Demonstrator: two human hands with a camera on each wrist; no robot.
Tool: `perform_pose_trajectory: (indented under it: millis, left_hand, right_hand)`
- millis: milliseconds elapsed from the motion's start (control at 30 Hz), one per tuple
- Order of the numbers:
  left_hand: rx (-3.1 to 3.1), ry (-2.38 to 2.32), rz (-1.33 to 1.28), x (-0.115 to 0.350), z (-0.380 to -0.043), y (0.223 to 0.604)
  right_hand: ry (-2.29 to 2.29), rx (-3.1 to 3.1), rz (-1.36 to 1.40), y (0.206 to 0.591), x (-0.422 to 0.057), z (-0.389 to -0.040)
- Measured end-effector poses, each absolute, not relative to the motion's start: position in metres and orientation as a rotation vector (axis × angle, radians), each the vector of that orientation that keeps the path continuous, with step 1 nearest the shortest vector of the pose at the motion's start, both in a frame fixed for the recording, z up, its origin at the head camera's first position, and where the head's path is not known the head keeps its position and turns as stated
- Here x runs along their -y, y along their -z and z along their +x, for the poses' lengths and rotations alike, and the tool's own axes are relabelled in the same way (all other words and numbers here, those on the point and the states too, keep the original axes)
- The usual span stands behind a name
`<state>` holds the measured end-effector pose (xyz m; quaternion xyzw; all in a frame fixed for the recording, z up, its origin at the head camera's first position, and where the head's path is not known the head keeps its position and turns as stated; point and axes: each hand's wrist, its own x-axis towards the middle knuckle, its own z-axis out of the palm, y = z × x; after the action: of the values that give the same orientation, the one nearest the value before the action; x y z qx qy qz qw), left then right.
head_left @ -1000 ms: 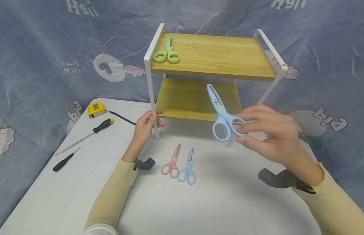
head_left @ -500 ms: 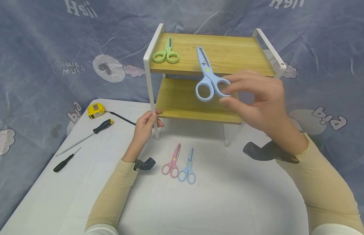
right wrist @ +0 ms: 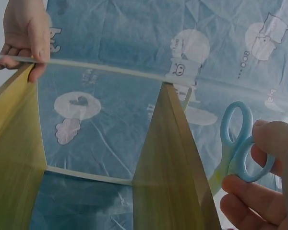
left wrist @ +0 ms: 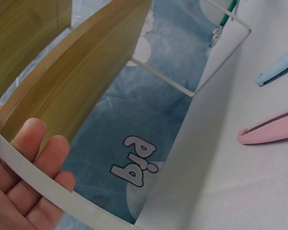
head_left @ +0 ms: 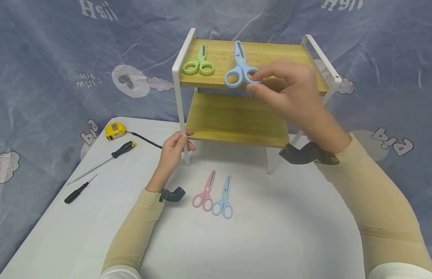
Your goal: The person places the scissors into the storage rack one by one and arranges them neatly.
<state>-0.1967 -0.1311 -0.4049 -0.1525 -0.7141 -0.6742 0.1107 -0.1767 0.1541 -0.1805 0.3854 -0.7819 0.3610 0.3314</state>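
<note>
Right grip point(head_left: 290, 91), nearly closed, pinches the blue scissors point(head_left: 240, 64) by one loop point(right wrist: 236, 162); left grip point(head_left: 171, 151) curls round a leg point(head_left: 179, 102) of the rack point(head_left: 233, 116).

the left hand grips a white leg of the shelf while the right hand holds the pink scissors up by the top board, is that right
Not quite: the right hand holds blue scissors, not the pink scissors, which lie on the table; the head view shows this. The left hand does grip a white leg of the shelf.
</note>
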Motion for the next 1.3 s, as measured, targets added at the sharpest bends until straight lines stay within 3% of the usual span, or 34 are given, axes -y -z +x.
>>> perform_pose_trajectory:
  millis: [900, 1300]
  left_hand:
    - [2.086, 1.985, -0.48, 0.131, -0.199, 0.408]
    - [2.086, 1.985, -0.47, 0.132, -0.198, 0.407]
  right_hand:
    - [-0.63, 2.64, 0.683, 0.151, -0.132, -0.216]
    - [-0.697, 2.569, 0.792, 0.155, -0.132, -0.217]
